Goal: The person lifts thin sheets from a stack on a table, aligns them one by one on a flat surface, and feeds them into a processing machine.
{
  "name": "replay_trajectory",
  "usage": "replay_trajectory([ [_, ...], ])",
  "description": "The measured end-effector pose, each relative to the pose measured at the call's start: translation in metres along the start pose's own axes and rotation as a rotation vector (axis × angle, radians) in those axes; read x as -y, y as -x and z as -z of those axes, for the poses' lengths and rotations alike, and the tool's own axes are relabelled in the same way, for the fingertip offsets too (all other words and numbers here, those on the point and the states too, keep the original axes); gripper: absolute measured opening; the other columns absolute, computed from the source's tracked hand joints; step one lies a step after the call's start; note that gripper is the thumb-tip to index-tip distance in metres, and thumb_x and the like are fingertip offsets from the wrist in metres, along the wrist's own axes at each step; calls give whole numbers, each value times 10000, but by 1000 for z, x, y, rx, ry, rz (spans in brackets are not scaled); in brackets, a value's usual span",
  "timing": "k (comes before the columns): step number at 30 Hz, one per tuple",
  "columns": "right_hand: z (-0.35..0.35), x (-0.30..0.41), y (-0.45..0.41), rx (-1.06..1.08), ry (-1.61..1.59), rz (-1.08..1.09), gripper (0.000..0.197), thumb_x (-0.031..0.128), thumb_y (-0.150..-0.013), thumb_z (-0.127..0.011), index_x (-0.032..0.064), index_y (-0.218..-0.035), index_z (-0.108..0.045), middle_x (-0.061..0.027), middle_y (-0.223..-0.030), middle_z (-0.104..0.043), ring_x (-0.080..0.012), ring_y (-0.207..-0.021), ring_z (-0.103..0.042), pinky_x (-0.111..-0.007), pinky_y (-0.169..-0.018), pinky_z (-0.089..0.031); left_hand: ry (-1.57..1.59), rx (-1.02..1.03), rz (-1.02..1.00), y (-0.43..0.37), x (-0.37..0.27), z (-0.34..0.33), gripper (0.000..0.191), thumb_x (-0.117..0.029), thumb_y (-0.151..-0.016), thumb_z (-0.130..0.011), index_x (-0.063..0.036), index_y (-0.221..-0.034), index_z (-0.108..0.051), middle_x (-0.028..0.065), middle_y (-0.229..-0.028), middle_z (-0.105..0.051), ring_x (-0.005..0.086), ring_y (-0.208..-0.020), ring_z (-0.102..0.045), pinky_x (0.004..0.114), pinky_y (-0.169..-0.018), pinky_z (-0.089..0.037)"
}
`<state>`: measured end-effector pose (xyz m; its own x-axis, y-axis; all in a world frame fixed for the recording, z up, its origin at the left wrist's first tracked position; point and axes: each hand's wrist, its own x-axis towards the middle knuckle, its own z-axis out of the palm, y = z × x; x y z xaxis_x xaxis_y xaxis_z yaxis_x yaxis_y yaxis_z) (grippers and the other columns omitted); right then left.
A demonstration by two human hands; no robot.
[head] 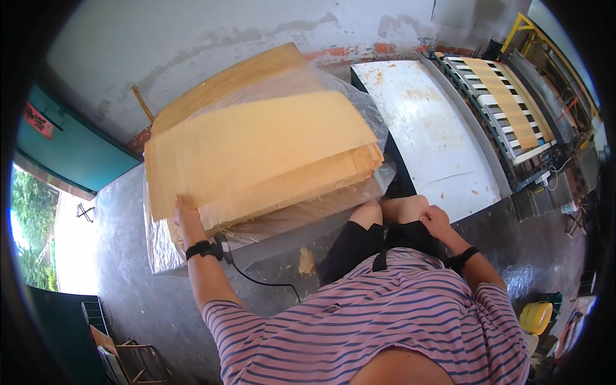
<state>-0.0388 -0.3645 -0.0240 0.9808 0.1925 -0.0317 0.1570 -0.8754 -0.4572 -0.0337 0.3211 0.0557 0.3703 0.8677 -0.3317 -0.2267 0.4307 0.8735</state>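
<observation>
A tall stack of thin wood veneer sheets (269,139) lies before me on plastic sheeting (313,199). My left hand (186,214) is at the near left corner of the stack, its thumb and fingers pinching the edge of the upper veneer; how many sheets it grips cannot be told. Near my knee rests my right hand (435,220), its fingers curled, with nothing visible in it. Both wrists wear black bands, and a black cable runs from the left one.
A white-topped table (428,139) stands right of the stack. Beyond it, a slatted conveyor frame (500,108) carries a veneer strip (503,101). A yellow bucket (535,317) stands at lower right, a wooden stool (137,356) at lower left. Wood scraps (306,261) lie on the floor.
</observation>
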Motion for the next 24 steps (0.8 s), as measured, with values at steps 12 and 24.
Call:
replay_trajectory([
  [12, 4, 21, -1, 11, 64, 14, 165, 191, -690, -565, 39, -648, -516, -142, -714, -510, -320, -681, -512, -400, -591, -416, -443, 225, -333, -13, 4, 92, 241, -231, -768, -586, -25, -879, -529, 102, -805, -539, 194, -670, -536, 287, -543, -455],
  [24, 9, 29, 0, 15, 96, -30, 133, 175, -679, -583, 58, -685, -519, -115, -721, -513, -298, -698, -516, -379, -601, -420, -195, 102, 72, 26, 9, 41, 178, -149, -761, -588, -60, -906, -535, 81, -862, -567, 217, -776, -563, 315, -624, -492],
])
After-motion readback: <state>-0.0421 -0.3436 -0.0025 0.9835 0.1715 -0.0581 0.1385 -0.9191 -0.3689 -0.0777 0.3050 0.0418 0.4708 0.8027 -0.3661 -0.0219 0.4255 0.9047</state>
